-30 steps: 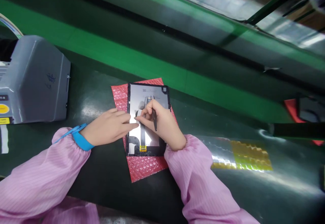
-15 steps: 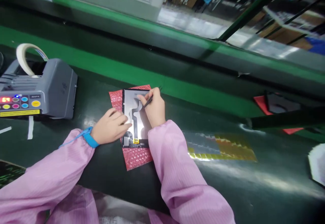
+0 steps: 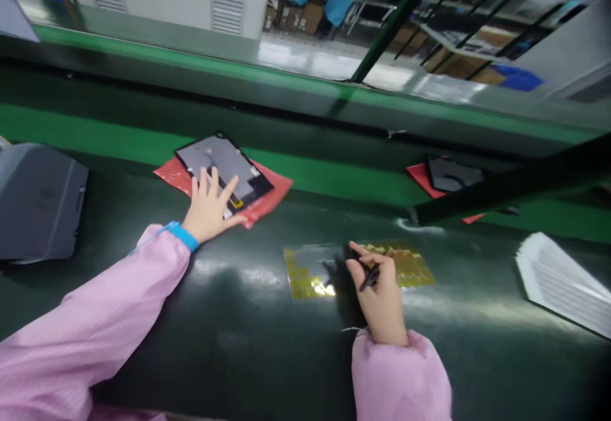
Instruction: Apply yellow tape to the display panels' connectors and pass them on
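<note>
My left hand point(image 3: 212, 208) lies with its fingers spread over the lower edge of a flat display panel point(image 3: 231, 163). The panel has a grey back, a dark ribbon cable and a small yellow patch near one corner. Under it is a red bubble-wrap sheet point(image 3: 274, 192), reaching onto the green strip. My right hand point(image 3: 377, 281) is closed around black tweezers point(image 3: 370, 276), above a clear sheet of yellow tape pieces point(image 3: 305, 275). My hand hides part of that sheet, and the tips of the tweezers are hard to make out.
At the left stands a grey tape dispenser point(image 3: 41, 201), partly cut off. Another panel point(image 3: 453, 173) on red wrap lies at the back right, behind a dark green post point(image 3: 515, 186). A white ridged stack point(image 3: 563, 284) sits at the right edge.
The panel and red wrap have been pushed away and turned toward the green strip, my left hand now flat on them. My right hand has left the panel for the tape sheet. The view shifted right.
</note>
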The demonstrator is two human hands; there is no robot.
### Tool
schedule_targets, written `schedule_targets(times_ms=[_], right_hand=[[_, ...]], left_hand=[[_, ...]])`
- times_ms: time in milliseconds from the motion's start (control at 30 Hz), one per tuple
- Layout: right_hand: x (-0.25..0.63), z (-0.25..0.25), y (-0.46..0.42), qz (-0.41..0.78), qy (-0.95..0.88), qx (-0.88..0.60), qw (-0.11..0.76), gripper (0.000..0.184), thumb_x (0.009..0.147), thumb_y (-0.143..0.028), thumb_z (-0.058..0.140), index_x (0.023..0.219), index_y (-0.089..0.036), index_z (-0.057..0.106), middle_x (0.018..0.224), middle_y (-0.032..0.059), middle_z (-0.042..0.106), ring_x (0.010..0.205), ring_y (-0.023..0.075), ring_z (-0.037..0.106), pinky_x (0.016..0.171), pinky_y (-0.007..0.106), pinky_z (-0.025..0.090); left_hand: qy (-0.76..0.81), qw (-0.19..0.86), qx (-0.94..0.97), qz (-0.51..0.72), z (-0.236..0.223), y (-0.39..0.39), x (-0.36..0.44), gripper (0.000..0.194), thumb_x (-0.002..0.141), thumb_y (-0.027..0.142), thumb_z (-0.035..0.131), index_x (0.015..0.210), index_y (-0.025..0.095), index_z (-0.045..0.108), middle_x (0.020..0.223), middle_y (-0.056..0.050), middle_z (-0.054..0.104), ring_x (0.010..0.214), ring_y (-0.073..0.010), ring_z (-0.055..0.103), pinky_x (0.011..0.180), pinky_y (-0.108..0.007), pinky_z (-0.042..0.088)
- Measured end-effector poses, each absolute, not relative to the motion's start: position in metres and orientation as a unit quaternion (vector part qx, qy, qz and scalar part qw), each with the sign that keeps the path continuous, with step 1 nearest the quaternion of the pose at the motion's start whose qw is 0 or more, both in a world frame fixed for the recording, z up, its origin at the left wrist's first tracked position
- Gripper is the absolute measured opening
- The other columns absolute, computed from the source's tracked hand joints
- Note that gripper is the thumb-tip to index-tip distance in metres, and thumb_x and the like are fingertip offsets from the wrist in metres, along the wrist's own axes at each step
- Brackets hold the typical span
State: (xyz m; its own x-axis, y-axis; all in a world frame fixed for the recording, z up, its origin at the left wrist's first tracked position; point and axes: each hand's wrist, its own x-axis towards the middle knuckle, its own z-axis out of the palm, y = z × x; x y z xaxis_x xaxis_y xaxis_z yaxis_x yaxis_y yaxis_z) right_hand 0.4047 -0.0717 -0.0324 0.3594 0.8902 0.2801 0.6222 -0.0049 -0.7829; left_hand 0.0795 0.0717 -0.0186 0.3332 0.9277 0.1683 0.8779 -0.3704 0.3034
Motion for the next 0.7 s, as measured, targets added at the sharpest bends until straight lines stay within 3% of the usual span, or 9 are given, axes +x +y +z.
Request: schedule_targets(times_ms=[100, 200, 367, 533, 633, 700], right_hand=[[0.412, -0.023, -0.068, 0.269, -0.451, -0.632, 0.570, 0.043, 0.098, -0.064, 0.033, 0.094, -0.025, 0.051, 0.087, 0.0079, 0.076, 0.075, 0.0222, 0.070, 0.071, 0.038, 0.050], [0.420, -0.020, -0.061, 0.325, -0.401, -0.606, 0.606, 0.046, 0.094, -0.064, 0.040, 0.105, -0.023, 0.057, 0.071, 0.0010, 0.068, 0.052, 0.0157, 0.059, 0.056, 0.032, 0.048], [0.443, -0.024, -0.054, 0.295, -0.363, -0.658, 0.591, 0.040, 0.080, -0.058, 0.067, 0.093, -0.022, 0.059, 0.074, 0.0007, 0.067, 0.054, 0.0123, 0.058, 0.052, 0.027, 0.047], [0.459, -0.018, -0.053, 0.280, -0.366, -0.692, 0.557, 0.042, 0.068, -0.054, 0.082, 0.072, -0.021, 0.056, 0.053, -0.0067, 0.053, 0.040, 0.0069, 0.043, 0.040, 0.021, 0.034], [0.460, -0.015, -0.053, 0.292, -0.367, -0.710, 0.525, 0.044, 0.067, -0.055, 0.083, 0.069, -0.020, 0.056, 0.051, -0.0063, 0.053, 0.037, 0.0063, 0.040, 0.035, 0.020, 0.028], [0.460, -0.014, -0.051, 0.301, -0.370, -0.718, 0.507, 0.044, 0.065, -0.055, 0.085, 0.068, -0.020, 0.058, 0.051, -0.0057, 0.054, 0.037, 0.0064, 0.041, 0.034, 0.019, 0.028]], left_hand=[[0.642, 0.074, 0.728, 0.229, -0.014, 0.129, 0.119, 0.092, 0.086, 0.055, 0.067, 0.156, 0.009, 0.028, 0.164, -0.029, 0.006, 0.148, -0.0558, -0.002, 0.115, -0.071, 0.004], [0.665, 0.110, 0.687, 0.270, -0.007, 0.166, 0.147, 0.091, 0.088, 0.046, 0.068, 0.157, 0.009, 0.023, 0.164, -0.028, 0.005, 0.149, -0.0531, 0.002, 0.117, -0.067, 0.012], [0.470, 0.093, 0.846, 0.234, -0.005, 0.122, 0.166, 0.068, 0.091, 0.031, 0.062, 0.152, 0.013, 0.038, 0.165, -0.022, 0.014, 0.152, -0.0460, -0.002, 0.118, -0.067, 0.007], [0.167, 0.154, 0.963, 0.142, -0.020, 0.008, 0.176, 0.065, 0.094, 0.054, 0.057, 0.150, 0.026, 0.043, 0.165, -0.016, 0.022, 0.151, -0.0448, 0.015, 0.116, -0.067, 0.018], [0.109, 0.165, 0.975, 0.106, -0.023, -0.022, 0.179, 0.057, 0.096, 0.056, 0.051, 0.145, 0.026, 0.051, 0.158, -0.013, 0.040, 0.147, -0.0408, 0.030, 0.118, -0.064, 0.019], [0.113, 0.166, 0.974, 0.103, -0.023, -0.023, 0.180, 0.054, 0.097, 0.054, 0.051, 0.143, 0.026, 0.052, 0.156, -0.012, 0.043, 0.146, -0.0404, 0.032, 0.118, -0.062, 0.020]])
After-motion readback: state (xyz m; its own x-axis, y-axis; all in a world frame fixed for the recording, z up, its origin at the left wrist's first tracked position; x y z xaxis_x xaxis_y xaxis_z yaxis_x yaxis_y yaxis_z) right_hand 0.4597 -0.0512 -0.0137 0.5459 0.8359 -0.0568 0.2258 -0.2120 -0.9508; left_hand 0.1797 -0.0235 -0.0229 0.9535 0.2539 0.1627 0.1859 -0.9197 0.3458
